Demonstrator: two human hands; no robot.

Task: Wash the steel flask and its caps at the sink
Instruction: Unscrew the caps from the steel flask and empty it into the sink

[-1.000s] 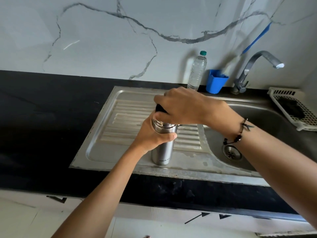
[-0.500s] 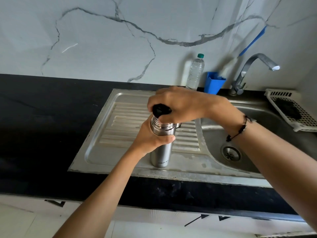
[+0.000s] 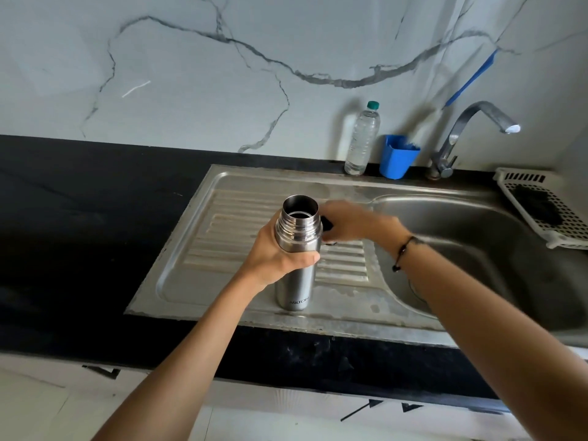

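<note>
A steel flask (image 3: 294, 288) stands upright on the ribbed draining board (image 3: 197, 249) of the steel sink, its mouth open and uncapped. My left hand (image 3: 273, 253) grips the flask around its upper body. Just right of the flask's neck, my right hand (image 3: 353, 222) holds a black cap (image 3: 327, 223) low over the draining board; the fingers and the flask hide most of the cap.
The sink bowl (image 3: 471, 237) lies to the right, with a tap (image 3: 467, 128) behind it. A clear plastic bottle (image 3: 362, 138) and a blue cup (image 3: 399, 157) stand at the back edge. A white basket (image 3: 547, 205) sits far right. Black counter (image 3: 79, 218) stretches left.
My right hand has lifted the black cap off the flask's mouth and carried it down to the right. The flask's mouth now stands open. My left hand keeps its grip.
</note>
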